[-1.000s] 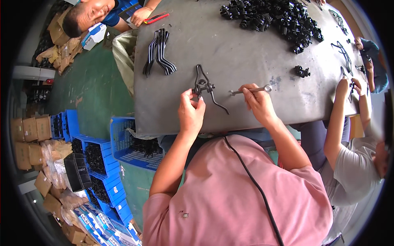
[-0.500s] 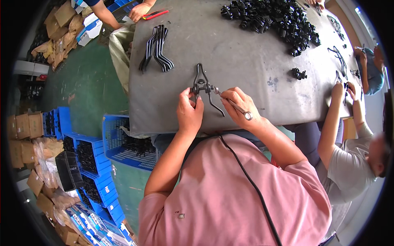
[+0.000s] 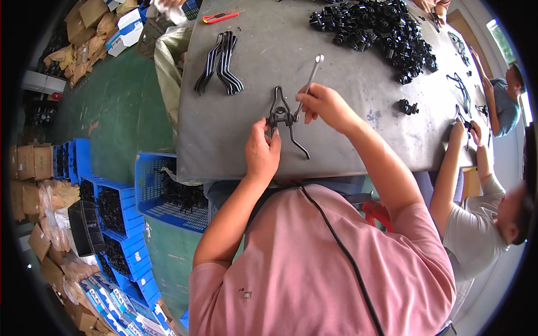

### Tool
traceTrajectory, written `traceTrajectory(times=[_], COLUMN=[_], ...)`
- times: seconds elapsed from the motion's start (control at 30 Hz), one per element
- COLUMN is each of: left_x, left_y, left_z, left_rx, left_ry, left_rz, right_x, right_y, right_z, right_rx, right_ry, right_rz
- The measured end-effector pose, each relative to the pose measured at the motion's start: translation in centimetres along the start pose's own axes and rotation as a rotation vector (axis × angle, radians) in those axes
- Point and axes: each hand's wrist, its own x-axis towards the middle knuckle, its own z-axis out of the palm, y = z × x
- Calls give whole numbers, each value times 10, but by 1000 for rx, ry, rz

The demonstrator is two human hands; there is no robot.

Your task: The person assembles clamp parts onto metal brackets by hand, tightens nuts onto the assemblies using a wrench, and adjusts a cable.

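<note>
A bent black metal rod with a clamp fitting (image 3: 281, 116) lies on the grey table, its narrow loop pointing away from me. My left hand (image 3: 262, 147) grips the fitting's left side between thumb and fingers. In my right hand (image 3: 327, 106) is a silver wrench (image 3: 315, 71), its lower end at the fitting's right side and its other end pointing up and away. Several bent black rods (image 3: 220, 64) lie side by side to the far left. A small black clamp (image 3: 408, 106) sits alone to the right.
A large heap of black clamps (image 3: 381, 36) covers the table's far right. A red utility knife (image 3: 221, 17) lies near the far left edge. Blue crates (image 3: 168, 208) of black parts stand left on the green floor. A co-worker in grey (image 3: 476, 227) handles similar parts at right.
My right hand has swung the wrench from pointing toward me to pointing away, moving slightly farther up the table. My left hand keeps its hold. The far-left person's hand has moved off the knife.
</note>
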Motion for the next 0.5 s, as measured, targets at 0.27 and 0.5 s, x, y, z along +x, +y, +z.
traceTrajectory(times=[0.27, 0.5], left_x=[-1, -9], left_y=[-6, 0], left_z=[-2, -15], left_rx=[32, -187], left_ry=[32, 168], left_rz=[-13, -155], right_x=[53, 35], right_y=[39, 58], right_z=[-5, -47], right_rx=[499, -687], right_ry=[-228, 458], right_rz=[414, -111])
